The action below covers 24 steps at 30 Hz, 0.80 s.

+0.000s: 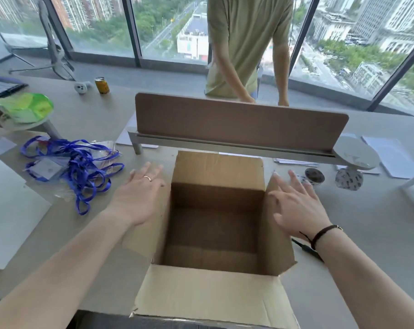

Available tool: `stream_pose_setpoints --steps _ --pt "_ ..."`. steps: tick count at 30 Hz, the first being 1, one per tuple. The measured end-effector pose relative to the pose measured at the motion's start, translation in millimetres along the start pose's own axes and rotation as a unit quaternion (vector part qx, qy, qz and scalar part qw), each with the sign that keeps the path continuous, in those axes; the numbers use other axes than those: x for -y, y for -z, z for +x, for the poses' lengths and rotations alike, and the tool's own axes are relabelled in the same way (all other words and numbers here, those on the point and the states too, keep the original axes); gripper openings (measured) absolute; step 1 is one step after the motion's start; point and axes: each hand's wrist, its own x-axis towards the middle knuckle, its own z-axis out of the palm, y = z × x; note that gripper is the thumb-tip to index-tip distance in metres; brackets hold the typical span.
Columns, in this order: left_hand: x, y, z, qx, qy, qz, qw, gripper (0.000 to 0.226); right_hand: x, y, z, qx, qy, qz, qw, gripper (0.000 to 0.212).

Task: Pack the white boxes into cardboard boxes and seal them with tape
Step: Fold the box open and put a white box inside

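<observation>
A high-rise office. Floor-to-ceiling windows with dark metal frames (132,32) look down on apartment towers, tree-lined roads and rooftops far below. A long pale grey worktop (367,233) is split by a low brown desk divider panel (239,122) on a grey metal rail, the kind that separates facing workstations. A tangle of blue lanyards with clear badge holders (78,167) lies on the left. White paper sheets (391,157) lie to the right, beside a roll of tape (314,176). A yellow drink can (102,85) stands farther back. A person in an olive green T-shirt (246,43) stands at the far side of the divider
</observation>
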Motion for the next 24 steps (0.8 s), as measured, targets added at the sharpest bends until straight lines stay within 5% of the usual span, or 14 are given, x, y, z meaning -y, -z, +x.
stream_pose_setpoints --steps 3,9,17,21,24 --pt "24.3 -20.0 -8.4 0.043 0.023 0.082 0.995 0.06 -24.8 -15.4 -12.7 0.011 -0.068 -0.011 0.998 0.06" --pt "6.1 -79.3 -26.3 0.126 0.033 0.047 0.99 0.072 -26.0 -84.7 -34.9 0.1 -0.13 0.047 0.985 0.078" --pt "-16.3 -120.7 -41.5 0.157 0.089 -0.233 0.956 0.093 13.1 -133.4 -41.2 0.122 -0.132 0.395 0.901 0.101" --pt "-13.0 -108.1 -39.9 0.161 0.083 -0.186 0.966 0.089 10.0 -130.9 -33.7 0.074 -0.14 0.359 0.92 0.092" --pt "-20.7 -97.1 -42.6 0.124 0.081 -0.199 0.969 0.083 18.5 -115.1 -28.3 0.011 -0.148 0.422 0.894 0.079"
